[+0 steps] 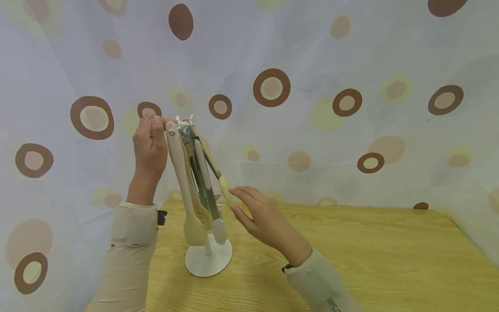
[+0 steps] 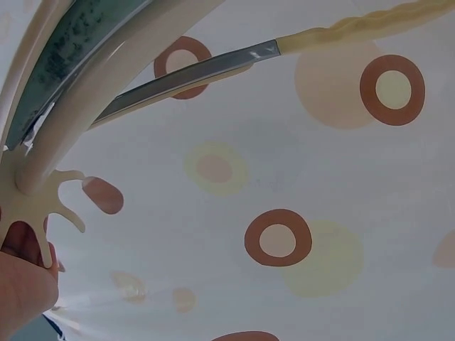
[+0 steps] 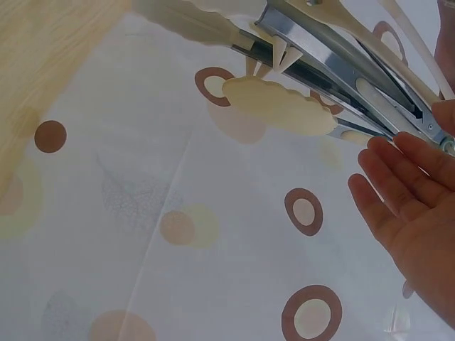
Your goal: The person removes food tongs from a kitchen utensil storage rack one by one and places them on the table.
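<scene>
A white utensil stand (image 1: 199, 263) with a round base and hooked top (image 2: 53, 206) holds several hanging utensils. My left hand (image 1: 150, 145) is at its top, fingers gripping the hooked holder in the left wrist view. A cream spatula (image 1: 195, 232) hangs nearest that hand, with a slotted turner (image 1: 205, 216) behind it. Tongs with pale yellow scalloped tips (image 1: 225, 190) slant out on the right. Beside those tips is my right hand (image 1: 269, 221), its fingers extended; contact is unclear. In the right wrist view its fingers (image 3: 409, 185) are straight and hold nothing.
The stand rests on a wooden table (image 1: 351, 260) towards its left side. A white curtain (image 1: 312, 138) with brown and yellow circles hangs behind the table and along its left. More tongs (image 1: 219, 232) with pale grey tips hang among the utensils.
</scene>
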